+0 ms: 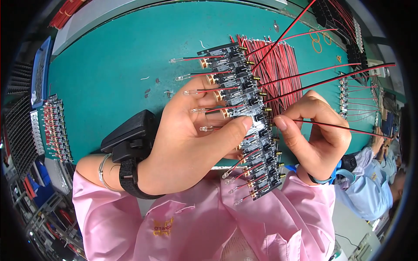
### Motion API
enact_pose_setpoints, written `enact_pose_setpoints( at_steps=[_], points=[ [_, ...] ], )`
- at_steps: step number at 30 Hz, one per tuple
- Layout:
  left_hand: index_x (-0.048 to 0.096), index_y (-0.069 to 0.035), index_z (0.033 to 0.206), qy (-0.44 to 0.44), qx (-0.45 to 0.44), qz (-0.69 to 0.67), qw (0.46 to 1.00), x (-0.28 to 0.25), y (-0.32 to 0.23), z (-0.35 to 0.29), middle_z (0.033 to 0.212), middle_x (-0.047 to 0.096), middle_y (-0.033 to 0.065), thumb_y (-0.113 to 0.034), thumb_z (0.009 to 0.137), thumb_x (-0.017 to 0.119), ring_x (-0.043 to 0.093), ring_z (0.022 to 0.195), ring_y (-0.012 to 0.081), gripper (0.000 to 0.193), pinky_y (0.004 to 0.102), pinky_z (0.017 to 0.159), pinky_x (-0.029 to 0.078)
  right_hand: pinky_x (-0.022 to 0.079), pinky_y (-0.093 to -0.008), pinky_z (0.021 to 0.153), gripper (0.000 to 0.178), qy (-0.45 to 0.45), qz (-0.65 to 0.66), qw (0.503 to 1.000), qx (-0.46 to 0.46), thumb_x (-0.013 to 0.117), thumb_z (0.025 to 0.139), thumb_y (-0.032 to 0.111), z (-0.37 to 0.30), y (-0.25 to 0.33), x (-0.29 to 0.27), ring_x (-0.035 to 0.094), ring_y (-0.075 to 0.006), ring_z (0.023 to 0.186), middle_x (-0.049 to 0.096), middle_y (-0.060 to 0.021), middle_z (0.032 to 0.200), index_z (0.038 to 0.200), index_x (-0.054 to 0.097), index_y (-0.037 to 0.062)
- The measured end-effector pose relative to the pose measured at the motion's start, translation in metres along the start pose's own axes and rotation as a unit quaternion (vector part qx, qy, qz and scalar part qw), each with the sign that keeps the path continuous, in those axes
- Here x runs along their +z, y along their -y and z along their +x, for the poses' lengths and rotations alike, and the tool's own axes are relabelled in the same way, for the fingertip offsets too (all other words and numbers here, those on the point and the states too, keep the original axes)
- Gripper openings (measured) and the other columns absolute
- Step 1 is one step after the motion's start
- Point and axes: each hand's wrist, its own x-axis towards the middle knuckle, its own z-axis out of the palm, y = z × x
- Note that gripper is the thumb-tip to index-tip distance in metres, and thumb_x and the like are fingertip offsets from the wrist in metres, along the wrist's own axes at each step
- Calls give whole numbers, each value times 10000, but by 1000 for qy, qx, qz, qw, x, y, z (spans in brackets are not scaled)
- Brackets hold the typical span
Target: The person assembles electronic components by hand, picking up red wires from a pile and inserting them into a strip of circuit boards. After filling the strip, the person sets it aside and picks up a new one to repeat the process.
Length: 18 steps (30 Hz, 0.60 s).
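A long strip of black circuit boards [244, 82] is tilted across the middle, held up above the green mat. My left hand [185, 135] grips it, thumb on top and fingers underneath. Small clear LEDs [196, 111] on short red and black leads stick out along its left side. From its right edge several long red and black wires reach out to the right. My right hand [320, 130] pinches one such wire [344, 127] between thumb and forefinger, close against the board's edge. Whether that wire's end is joined to the board is hidden by the fingertips.
Behind the strip lies a bundle of red and black wires [283, 65] on the green mat [126, 56]. More wired boards [56, 128] stand at the left, near a blue tray [41, 74]. Rubber bands [316, 45] lie at upper right. A person in light blue [365, 191] works at far right.
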Motion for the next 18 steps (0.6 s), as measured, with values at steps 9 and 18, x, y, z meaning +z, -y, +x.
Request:
enact_pose_setpoints(
  at_steps=[9,18],
  points=[
    [341,-9,1199,-8,27,16,999,0,3,-1,1070,522,123,24,768,556,595,855,200,483,296,574,566,327,-249,509,126,10,-13,1000,1,658,613,-44,0,0,-1,445,-141,539,534,-65,608,668,545,-46],
    [349,-15,1184,1,14,25,1000,-2,4,0,1052,532,117,23,767,562,597,838,189,470,291,565,565,351,-229,513,119,28,-18,999,31,673,625,-28,-1,1,0,463,-130,550,549,-70,640,680,569,-46]
  ],
)
